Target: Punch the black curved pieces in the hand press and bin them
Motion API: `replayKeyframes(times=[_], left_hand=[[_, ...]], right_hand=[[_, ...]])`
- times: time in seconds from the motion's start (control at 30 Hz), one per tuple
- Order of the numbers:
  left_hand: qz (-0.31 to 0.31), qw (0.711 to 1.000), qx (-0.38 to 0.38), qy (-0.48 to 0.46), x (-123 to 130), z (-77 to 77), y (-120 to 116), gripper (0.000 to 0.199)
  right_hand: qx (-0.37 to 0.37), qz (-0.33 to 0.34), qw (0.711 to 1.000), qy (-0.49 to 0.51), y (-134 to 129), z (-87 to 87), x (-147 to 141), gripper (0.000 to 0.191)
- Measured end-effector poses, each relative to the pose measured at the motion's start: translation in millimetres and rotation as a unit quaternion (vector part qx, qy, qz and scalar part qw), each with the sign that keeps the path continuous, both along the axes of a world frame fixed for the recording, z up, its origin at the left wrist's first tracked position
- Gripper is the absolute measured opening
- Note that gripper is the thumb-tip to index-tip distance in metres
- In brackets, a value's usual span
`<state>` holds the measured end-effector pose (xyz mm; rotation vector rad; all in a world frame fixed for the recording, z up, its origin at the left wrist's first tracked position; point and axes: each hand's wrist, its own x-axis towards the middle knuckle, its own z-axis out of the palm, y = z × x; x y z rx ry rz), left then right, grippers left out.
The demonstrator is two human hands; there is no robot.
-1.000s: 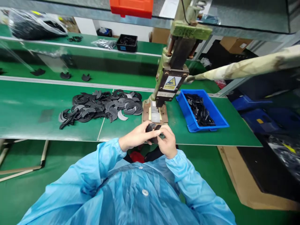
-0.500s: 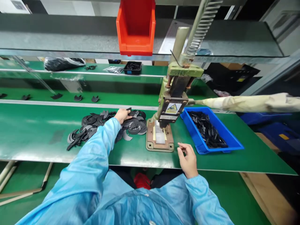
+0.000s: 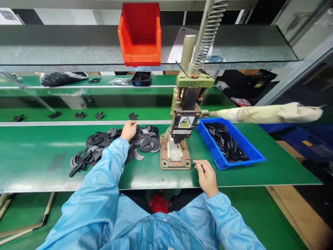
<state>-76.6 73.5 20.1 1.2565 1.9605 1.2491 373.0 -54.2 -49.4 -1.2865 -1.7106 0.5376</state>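
My left hand (image 3: 129, 130) hovers over the back of a heap of dark grey and black curved pieces (image 3: 147, 144). Just beyond its fingertips a black curved piece (image 3: 133, 116) lies on the green strip behind the worktop, apart from the fingers. The left fingers are loosely bent, with nothing visible in them. My right hand (image 3: 206, 175) rests at the worktop's front, right of the press base (image 3: 164, 163). Its thumb and forefinger are drawn together; anything between them is too small to make out. A pale block (image 3: 175, 154) sits under the ram of the hand press (image 3: 186, 118).
Right of the press stands a blue bin (image 3: 253, 149) of black parts, below the wrapped press lever (image 3: 267, 113). Several curved pieces lie along the green strip (image 3: 114, 113). An orange bin (image 3: 140, 57) overhangs the shelf edge. A small black tray (image 3: 142, 83) stands farther back.
My left hand has let go of a black curved piece, now on the green strip, and drawn back slightly. The right thumb and forefinger have come closer together. The whole view has shifted slightly.
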Motion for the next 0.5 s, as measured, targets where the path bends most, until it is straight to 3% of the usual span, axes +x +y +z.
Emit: replayKeyframes(times=[0.17,0.3,0.37,0.4,0.43,0.5], left_hand=[[-0.127,0.986,0.068,0.090,50.4,-35.5,-91.0,0.023],[-0.212,0.961,0.113,0.140,89.7,-56.6,-161.0,0.020],[-0.233,0.955,0.120,0.142,100.8,-60.1,-178.2,0.018],[-0.239,0.953,0.121,0.139,103.7,-60.6,-182.5,0.018],[-0.244,0.952,0.120,0.139,105.1,-60.8,-184.7,0.019],[-0.244,0.951,0.121,0.143,104.5,-61.4,-185.2,0.021]], right_hand=[[0.010,0.023,1.000,-0.003,-6.4,16.5,-1.2,0.038],[0.040,0.018,0.999,-0.023,6.1,52.3,29.3,0.031],[0.043,-0.021,0.996,-0.069,25.8,73.2,55.9,0.033],[0.031,-0.059,0.988,-0.137,37.9,82.8,69.8,0.037],[-0.001,-0.100,0.970,-0.222,50.5,91.0,83.2,0.041],[-0.061,-0.122,0.947,-0.291,73.2,101.9,106.6,0.046]])
